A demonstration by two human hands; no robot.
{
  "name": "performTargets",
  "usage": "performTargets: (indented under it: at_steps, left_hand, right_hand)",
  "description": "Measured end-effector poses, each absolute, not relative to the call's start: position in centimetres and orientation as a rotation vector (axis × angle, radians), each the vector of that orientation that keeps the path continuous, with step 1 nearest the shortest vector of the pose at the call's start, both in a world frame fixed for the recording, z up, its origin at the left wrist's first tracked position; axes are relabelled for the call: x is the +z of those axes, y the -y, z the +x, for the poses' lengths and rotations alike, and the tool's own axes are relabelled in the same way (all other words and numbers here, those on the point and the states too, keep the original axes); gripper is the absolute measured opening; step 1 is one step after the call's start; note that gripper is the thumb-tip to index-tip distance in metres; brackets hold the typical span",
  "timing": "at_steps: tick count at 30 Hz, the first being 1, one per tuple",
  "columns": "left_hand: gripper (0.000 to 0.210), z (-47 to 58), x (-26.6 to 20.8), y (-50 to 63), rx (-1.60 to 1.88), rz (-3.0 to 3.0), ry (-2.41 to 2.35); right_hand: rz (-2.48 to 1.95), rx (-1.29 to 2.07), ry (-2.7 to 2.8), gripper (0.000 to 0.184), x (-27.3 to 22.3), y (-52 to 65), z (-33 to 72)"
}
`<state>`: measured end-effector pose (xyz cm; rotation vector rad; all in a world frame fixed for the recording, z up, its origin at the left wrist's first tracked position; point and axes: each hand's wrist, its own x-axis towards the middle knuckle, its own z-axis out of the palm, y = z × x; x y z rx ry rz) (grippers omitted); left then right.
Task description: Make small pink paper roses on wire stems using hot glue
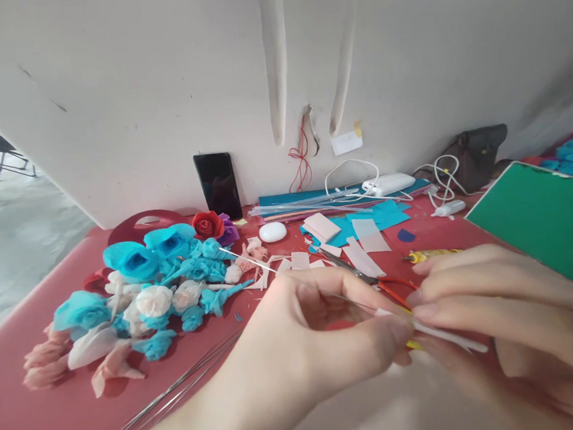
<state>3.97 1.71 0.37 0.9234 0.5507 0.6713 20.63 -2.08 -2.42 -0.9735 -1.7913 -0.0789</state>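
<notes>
— What do you have at the left edge of the red tabletop?

— I see a heap of paper flowers, mostly blue, some white and pink, with one red rose at the back. Loose thin wires lie just in front of the heap, near the front edge.

— And the hands?

— My left hand is pinching a thin wire between thumb and fingertips; the wire slants up toward the flowers. My right hand meets it over the front edge, fingers pressed together on a narrow white strip.

— Behind them?

— Scissors and paper scraps lie mid-table, a phone leans on the wall, and a green sheet lies at the right edge.
</notes>
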Motion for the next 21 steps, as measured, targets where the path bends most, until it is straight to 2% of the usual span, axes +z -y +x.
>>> performTargets:
  at_steps: [21]
  left_hand:
    - [0.016,3.9,0.1,-1.8,0.646,0.970,-0.590]
  right_hand:
    - [-0.982,-0.087,1.809,0.006,-1.8,1.8,20.3]
